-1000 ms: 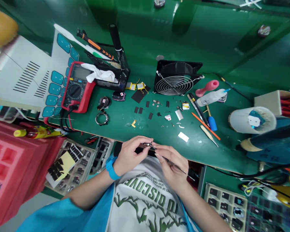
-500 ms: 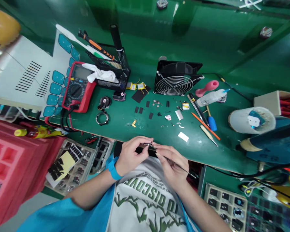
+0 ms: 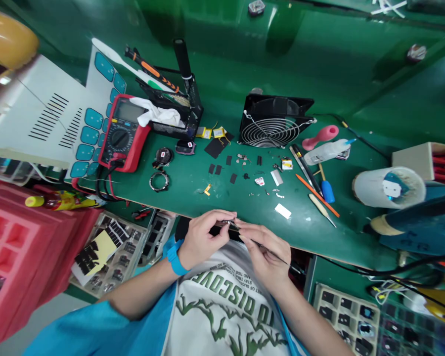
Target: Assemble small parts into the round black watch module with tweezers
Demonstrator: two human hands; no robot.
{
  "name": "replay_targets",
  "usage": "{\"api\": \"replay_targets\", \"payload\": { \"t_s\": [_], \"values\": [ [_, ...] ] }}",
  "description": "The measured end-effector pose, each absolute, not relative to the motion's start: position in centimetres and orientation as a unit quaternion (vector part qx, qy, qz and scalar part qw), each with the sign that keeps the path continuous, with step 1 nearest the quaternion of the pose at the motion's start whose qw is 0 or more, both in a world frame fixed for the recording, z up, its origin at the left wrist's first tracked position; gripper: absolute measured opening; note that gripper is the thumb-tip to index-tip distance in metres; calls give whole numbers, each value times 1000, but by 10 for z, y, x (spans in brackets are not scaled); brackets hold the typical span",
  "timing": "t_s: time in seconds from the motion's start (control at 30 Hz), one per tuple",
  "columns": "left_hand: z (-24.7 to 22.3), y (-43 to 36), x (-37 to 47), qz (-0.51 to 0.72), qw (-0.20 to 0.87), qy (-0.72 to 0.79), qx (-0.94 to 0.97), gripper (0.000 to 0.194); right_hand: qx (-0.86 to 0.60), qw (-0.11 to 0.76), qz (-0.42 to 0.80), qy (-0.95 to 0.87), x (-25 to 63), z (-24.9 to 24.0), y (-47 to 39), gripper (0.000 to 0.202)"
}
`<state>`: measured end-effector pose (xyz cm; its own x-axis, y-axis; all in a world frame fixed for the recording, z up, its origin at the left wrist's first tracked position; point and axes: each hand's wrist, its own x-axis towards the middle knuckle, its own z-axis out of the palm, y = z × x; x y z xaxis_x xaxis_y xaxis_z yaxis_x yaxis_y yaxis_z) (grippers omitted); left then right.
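Note:
At the front edge of the green bench [image 3: 193, 200], my left hand [image 3: 207, 237] pinches a small dark part [image 3: 228, 222] between thumb and fingers. The part is too small to make out well. My right hand [image 3: 267, 252] is closed round a thin dark tool [image 3: 272, 253], whose far end meets the small part. Both hands nearly touch at the fingertips. Beyond them on the bench lie a small yellow flex piece [image 3: 207, 189], black pads [image 3: 233, 178], a white rectangle [image 3: 282, 211] and a round ring [image 3: 158, 181].
A red multimeter [image 3: 120, 138] and a black tool holder [image 3: 170, 126] stand at the left. A black fan [image 3: 274, 121] is at the back middle. Right of it are a squeeze bottle [image 3: 324, 152], an orange stick [image 3: 315, 193], a pale-handled pointed tool [image 3: 320, 206] and a white cup [image 3: 367, 185].
The whole view has shifted slightly, so bench items appear a little further right. My hands keep nearly the same pose and grip.

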<state>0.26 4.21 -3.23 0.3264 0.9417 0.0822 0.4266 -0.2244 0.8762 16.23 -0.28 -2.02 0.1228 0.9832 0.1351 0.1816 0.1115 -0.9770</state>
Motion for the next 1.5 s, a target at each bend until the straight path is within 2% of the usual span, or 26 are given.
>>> {"api": "replay_targets", "payload": {
  "t_s": [0.5,0.57,0.67,0.83,0.9,1.1,1.27,1.5],
  "values": [
    [-32,47,4,326,399,497,699,19,-560,525,414,-489,165,-20,3,12],
    [-28,49,3,321,426,498,683,16,-556,552,423,-454,170,-16,3,11],
    [-20,48,4,318,487,510,634,17,-564,573,420,-421,181,-10,-2,22],
    [-2,34,8,321,583,490,563,36,-595,409,498,-481,192,-8,-13,14],
    [4,27,9,317,599,477,560,37,-573,387,544,-475,190,-8,-16,16],
    [9,18,5,313,760,403,403,54,-545,470,624,-305,180,-9,-21,30],
    [5,15,4,297,805,379,347,25,-542,508,619,-255,179,-4,-20,33],
    [13,20,2,316,794,369,366,17,-529,497,634,-266,180,0,-20,36]
  ]
}}
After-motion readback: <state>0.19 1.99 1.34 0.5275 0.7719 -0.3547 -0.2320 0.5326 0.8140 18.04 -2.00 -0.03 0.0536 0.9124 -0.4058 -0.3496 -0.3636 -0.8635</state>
